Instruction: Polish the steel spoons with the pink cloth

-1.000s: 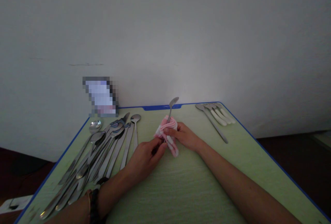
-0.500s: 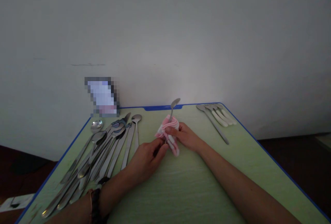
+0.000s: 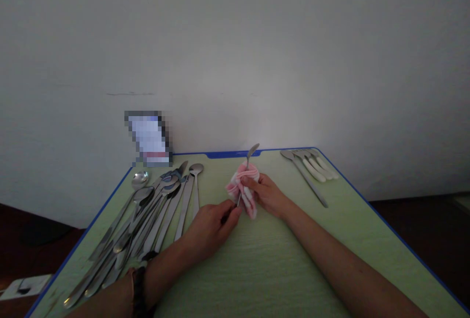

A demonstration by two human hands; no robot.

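My left hand (image 3: 213,224) pinches the handle end of a metal spoon (image 3: 251,152) at mid-table. The spoon points away from me, its bowl raised past a pink and white cloth (image 3: 243,189). My right hand (image 3: 269,194) is closed round that cloth, which wraps the middle of the spoon. Both hands rest low over the light green table (image 3: 264,269).
A spread of several spoons and knives (image 3: 147,215) lies on the left part of the table. A few white-handled pieces and a long spoon (image 3: 310,168) lie at the far right corner. A blurred small object (image 3: 150,137) stands at the back left against the white wall.
Both hands, the cloth and the spoon shifted slightly right and toward the far edge; the grip on each is unchanged.
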